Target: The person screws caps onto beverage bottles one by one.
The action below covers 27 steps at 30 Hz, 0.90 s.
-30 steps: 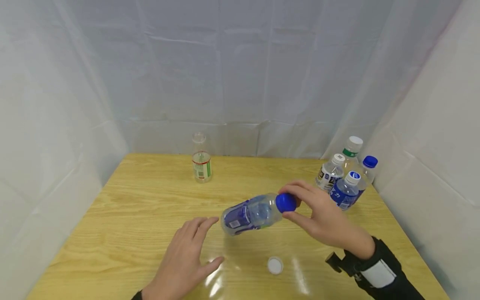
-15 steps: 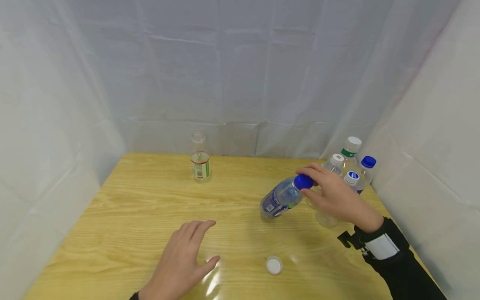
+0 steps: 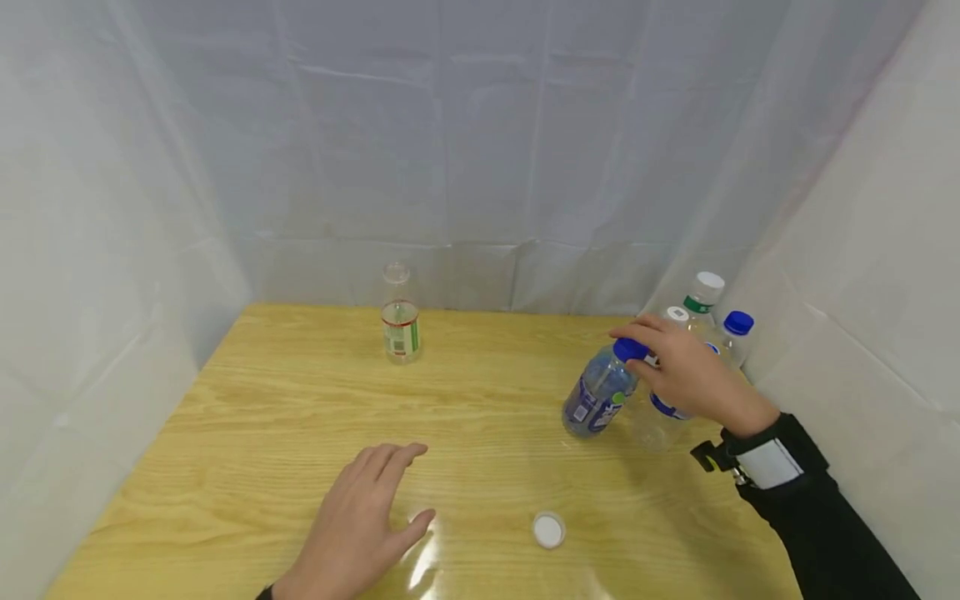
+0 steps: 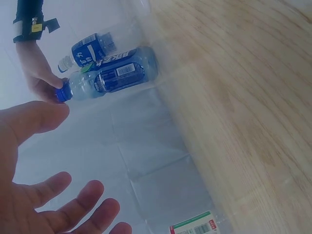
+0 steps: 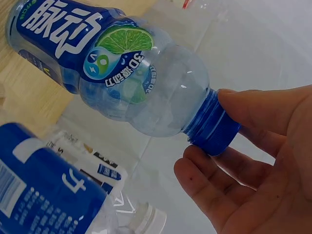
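Observation:
My right hand (image 3: 686,371) pinches the blue cap (image 5: 214,127) of a clear plastic drink bottle (image 3: 598,392) with a blue label and a lime picture. Slightly tilted, the bottle has its base at or close to the tabletop, left of a group of other bottles. The thumb lies on one side of the cap, the fingers on the other. Over the front of the table, my left hand (image 3: 352,517) holds nothing, its fingers spread and thumb apart. Nearest to it is a loose white cap (image 3: 549,530) lying on the table.
An uncapped clear bottle (image 3: 401,329) with a red-and-green label stands at the back of the wooden table (image 3: 262,400). Behind my right hand are a white-capped bottle (image 3: 705,292), a blue-capped bottle (image 3: 738,325) and others partly hidden. White sheeting (image 3: 480,167) surrounds the table.
My right hand has carried the blue-capped bottle rightward and away from my left hand, turning it from nearly lying to nearly upright. The left hand has barely moved.

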### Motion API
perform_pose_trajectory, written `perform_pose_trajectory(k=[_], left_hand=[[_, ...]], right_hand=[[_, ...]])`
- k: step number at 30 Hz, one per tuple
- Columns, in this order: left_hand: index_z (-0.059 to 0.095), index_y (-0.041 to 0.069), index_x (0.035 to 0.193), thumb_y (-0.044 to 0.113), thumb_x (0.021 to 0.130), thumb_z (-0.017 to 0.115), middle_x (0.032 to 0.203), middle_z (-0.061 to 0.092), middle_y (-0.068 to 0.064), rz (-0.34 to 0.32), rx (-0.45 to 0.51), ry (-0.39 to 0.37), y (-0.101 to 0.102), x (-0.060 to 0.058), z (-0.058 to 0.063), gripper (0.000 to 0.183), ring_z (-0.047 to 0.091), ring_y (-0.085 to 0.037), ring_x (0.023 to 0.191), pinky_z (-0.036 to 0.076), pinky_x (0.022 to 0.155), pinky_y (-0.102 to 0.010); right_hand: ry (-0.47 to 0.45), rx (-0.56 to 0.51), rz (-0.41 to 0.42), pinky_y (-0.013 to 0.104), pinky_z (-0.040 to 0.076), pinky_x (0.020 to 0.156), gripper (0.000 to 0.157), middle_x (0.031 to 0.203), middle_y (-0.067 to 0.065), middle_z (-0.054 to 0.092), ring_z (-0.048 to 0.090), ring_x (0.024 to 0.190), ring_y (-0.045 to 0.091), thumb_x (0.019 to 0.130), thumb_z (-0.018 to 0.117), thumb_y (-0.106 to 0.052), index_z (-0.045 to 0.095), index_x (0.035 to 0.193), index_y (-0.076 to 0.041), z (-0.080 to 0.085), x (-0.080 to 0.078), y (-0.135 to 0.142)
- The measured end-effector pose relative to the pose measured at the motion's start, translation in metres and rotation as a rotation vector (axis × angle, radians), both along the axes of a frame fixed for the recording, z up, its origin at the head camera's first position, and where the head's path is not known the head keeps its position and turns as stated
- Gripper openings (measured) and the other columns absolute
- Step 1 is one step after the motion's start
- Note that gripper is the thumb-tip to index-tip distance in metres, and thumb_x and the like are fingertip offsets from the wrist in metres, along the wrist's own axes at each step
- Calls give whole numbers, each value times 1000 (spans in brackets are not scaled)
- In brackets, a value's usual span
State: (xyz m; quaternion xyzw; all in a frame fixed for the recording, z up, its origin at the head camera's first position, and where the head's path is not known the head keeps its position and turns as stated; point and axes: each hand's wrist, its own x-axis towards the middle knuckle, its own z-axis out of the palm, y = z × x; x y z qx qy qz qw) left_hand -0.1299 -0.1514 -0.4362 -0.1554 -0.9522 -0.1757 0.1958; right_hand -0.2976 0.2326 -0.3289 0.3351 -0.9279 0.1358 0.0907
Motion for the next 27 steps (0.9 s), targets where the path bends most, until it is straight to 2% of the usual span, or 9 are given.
perform_pose_trajectory(k=[8,18,27], left_hand=[[59,14,135,37,75,87,113,64,4,13,14,20,-2,4,0,69,59,-13,105,55,87,-36],[59,14,134,37,76,87,108,63,6,20,11,23,-2,5,-2,68,58,-11,100,54,83,-33],[59,15,134,37,76,86,106,62,8,16,14,24,-2,5,-4,67,56,-8,97,53,80,-31]], right_hand=[[66,66,1,48,61,82,41,127,21,62,66,108,36,92,71,-3,65,132,-6,5,-7,7],[23,92,-8,50,60,85,43,126,23,63,65,110,38,92,68,2,63,135,-2,11,-12,13],[-11,118,-35,52,59,87,44,127,23,62,64,111,38,93,67,1,62,137,-3,13,-14,20]])
